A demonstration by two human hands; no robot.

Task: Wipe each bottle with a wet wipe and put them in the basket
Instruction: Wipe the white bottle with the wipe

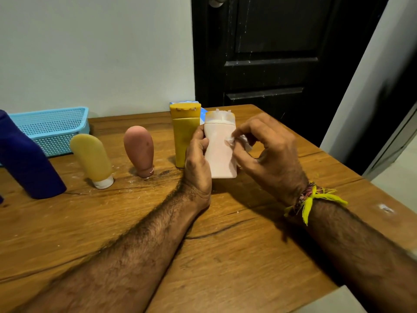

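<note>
My left hand (196, 163) grips the left side of a pale pink bottle (220, 154) that stands upright on the wooden table (225, 245). My right hand (268, 154) pinches a small white wet wipe (244, 142) and presses it against the bottle's right side. Behind it stands a mustard-yellow bottle (182, 136). To the left, a brown-pink tube (139, 150) and a pale yellow tube (92, 159) stand cap down. A dark blue bottle (24, 159) stands at the far left. The light blue mesh basket (52, 127) sits at the back left.
A blue-and-white wipes pack (187, 102) peeks out behind the yellow bottle. A black door (282, 53) stands behind the table's far edge. The table's right edge drops off near a pale wall (372, 86).
</note>
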